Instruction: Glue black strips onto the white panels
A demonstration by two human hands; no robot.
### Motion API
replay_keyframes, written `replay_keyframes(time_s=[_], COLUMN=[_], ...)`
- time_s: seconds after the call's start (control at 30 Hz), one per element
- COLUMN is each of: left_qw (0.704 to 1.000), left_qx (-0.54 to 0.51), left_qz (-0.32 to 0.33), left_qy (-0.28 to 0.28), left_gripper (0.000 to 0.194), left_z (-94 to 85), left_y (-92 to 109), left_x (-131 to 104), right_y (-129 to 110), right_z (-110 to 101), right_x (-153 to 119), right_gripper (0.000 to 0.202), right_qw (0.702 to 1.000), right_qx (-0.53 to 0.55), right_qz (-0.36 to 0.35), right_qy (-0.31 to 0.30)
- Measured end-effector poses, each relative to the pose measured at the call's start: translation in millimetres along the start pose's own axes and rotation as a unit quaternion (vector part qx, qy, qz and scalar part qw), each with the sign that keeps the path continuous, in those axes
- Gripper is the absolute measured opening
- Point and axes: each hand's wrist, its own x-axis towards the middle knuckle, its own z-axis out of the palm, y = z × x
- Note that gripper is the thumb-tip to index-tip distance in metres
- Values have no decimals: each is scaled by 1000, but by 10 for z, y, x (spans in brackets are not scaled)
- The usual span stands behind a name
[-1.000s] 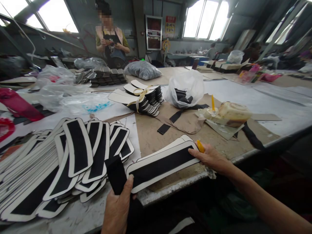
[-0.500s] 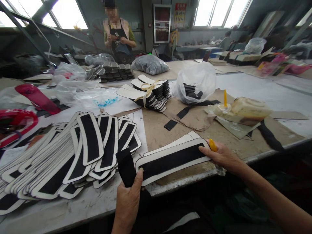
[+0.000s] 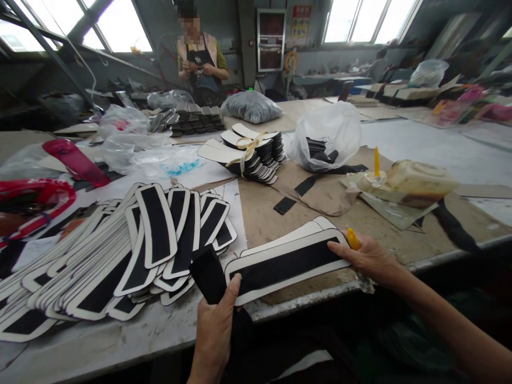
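A curved white panel with a black strip down its middle (image 3: 288,260) stretches between my two hands, over the table's front edge. My left hand (image 3: 216,325) is closed on its left end, thumb on top, and also holds dark fabric strips (image 3: 207,273). At the panel's right end my right hand (image 3: 368,258) grips it between thumb and fingers. A yellow tip (image 3: 353,239) pokes up by that hand; what it belongs to is hidden. Behind the held panel lies another white panel (image 3: 280,239). Many similar panels (image 3: 156,226) are heaped and fanned out to the left.
Tied bundles of panels (image 3: 250,152) sit beyond, beside a plastic bag of black strips (image 3: 326,133). A yellowed plastic container (image 3: 420,181) lies at right, near an upright yellow nozzle (image 3: 376,162). Magenta tape dispenser (image 3: 76,162) at left. A person (image 3: 202,58) stands across the table.
The whole view has shifted slightly, so the table's things appear a little further right. Both hands keep the same hold on the panel.
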Motion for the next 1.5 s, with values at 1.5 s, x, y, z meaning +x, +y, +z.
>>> replay_keyframes(time_s=[1.5], left_qw=[992], left_qx=[-87], left_qz=[10], left_qy=[-95], left_gripper=[60], left_z=[-241], left_y=[235], left_x=[28], right_y=[-144], right_z=[198], right_x=[167], right_gripper=[31], right_qw=[903], right_qx=[404], right_qz=[117], right_qy=[-84])
